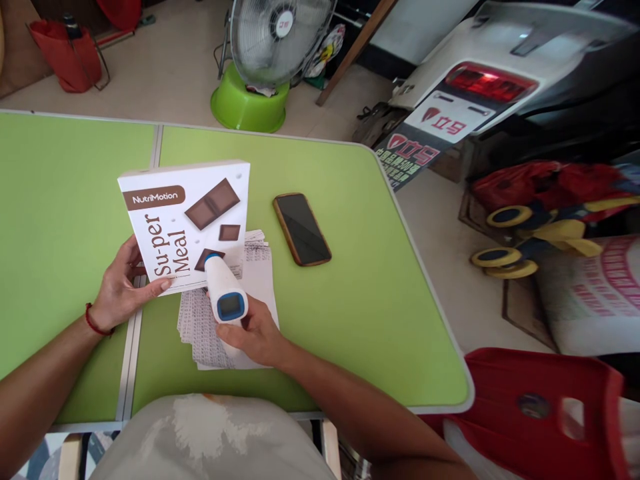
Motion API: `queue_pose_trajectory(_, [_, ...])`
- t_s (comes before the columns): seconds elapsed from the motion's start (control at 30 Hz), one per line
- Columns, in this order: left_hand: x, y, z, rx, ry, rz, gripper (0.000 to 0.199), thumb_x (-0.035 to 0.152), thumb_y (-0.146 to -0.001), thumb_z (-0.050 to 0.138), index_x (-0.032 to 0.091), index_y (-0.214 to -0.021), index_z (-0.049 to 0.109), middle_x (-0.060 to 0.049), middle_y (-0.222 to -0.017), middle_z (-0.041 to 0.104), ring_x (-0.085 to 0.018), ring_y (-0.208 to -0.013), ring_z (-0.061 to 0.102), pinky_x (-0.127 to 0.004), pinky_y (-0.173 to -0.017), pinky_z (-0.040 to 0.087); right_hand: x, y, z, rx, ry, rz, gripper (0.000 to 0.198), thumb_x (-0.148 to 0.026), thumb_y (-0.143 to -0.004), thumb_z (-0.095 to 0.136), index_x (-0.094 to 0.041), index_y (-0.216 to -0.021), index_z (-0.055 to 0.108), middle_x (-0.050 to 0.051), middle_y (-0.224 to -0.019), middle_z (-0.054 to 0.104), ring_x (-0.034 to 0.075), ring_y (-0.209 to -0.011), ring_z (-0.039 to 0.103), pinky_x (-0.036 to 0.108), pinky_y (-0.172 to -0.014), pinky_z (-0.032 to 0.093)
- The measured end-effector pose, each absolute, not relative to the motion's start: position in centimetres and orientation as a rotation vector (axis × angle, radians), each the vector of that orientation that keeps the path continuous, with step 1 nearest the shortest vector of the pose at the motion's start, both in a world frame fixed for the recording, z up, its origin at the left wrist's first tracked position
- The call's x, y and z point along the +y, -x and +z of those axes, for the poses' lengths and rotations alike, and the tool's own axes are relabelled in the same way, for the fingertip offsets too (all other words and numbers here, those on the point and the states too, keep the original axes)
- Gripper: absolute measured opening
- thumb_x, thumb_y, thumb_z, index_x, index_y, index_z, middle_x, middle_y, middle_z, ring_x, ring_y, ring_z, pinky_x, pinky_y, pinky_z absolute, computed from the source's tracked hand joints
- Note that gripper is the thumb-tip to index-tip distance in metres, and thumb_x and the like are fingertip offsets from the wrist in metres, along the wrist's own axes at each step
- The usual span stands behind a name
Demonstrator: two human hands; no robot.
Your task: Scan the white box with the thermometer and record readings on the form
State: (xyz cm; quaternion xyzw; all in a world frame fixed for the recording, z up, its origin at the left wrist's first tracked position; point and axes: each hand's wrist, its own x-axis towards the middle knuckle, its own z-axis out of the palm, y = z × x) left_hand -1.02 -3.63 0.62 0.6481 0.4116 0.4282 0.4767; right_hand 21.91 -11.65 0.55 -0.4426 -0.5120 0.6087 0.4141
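My left hand [123, 283] is closed on the lower left corner of a white box [205, 180] printed "NutriMotion Su-per Meal" with brown chocolate pieces. The box is held tilted above the table, its front toward me. In my right hand [260, 333] is a white and blue infrared thermometer [223, 283], fingers wrapped round its handle. Its blue-rimmed screen faces me, and its front end overlaps the lower right of the box; whether they touch I cannot tell. Beneath both lies a stack of printed paper sheets [260, 280], partly hidden by the box and my right hand.
On the green folding table [360, 320] a dark phone [303, 230] lies right of the box. Beyond the far edge, a fan [283, 40] stands over a green basin [245, 107]. A white scooter [440, 60], a sack [595, 293] and a red chair [540, 373] are at the right.
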Motion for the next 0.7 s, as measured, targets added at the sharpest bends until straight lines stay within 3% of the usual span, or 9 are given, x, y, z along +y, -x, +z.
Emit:
queue_pose_trajectory(0.2, [-3.7, 1.0, 0.4, 0.979, -1.523, 1.106, 0.078, 0.032, -0.074, 0.081, 0.023, -0.137, 0.036, -0.014, -0.128, 0.059, -0.028, -0.108, 0.066, -0.047, -0.087, 0.061, -11.3, -22.2, 0.8, -1.363, 1.103, 1.411, 0.03, -0.044, -0.074, 0.068, -0.021, -0.09, 0.057, 0.001, -0.077, 0.063, 0.015, -0.068, 0.056, 0.028, -0.062, 0.048])
queue_pose_trajectory(0.4, [-3.0, 1.4, 0.5, 1.015, -1.624, 1.22, 0.074, 0.036, -0.077, 0.078, 0.03, -0.136, 0.033, -0.008, -0.126, 0.059, -0.028, -0.114, 0.062, -0.048, -0.088, 0.061, -10.5, -23.8, 1.1, -1.549, 1.257, 1.088, 0.035, -0.043, -0.081, 0.064, -0.021, -0.107, 0.06, 0.004, -0.091, 0.068, 0.018, -0.077, 0.061, 0.03, -0.069, 0.051])
queue_pose_trajectory(0.6, [-2.2, 1.8, 0.9, 1.15, -1.75, 1.373, 0.07, 0.037, -0.078, 0.078, 0.03, -0.132, 0.035, -0.005, -0.136, 0.048, -0.028, -0.128, 0.05, -0.048, -0.099, 0.056, -8.8, -26.8, -0.7, -1.674, 1.621, 0.677, 0.046, -0.047, -0.084, 0.059, -0.021, -0.122, 0.057, 0.012, -0.114, 0.066, 0.028, -0.102, 0.063, 0.044, -0.087, 0.052])
queue_pose_trajectory(0.7, [-1.9, 1.9, 1.1, 1.15, -1.799, 1.403, 0.07, 0.034, -0.079, 0.078, 0.028, -0.133, 0.033, -0.002, -0.138, 0.044, -0.025, -0.132, 0.045, -0.044, -0.109, 0.048, -8.3, -28.1, -2.0, -1.802, 1.807, 0.404, 0.049, -0.049, -0.085, 0.055, -0.018, -0.123, 0.057, 0.016, -0.111, 0.065, 0.032, -0.102, 0.061, 0.048, -0.087, 0.051])
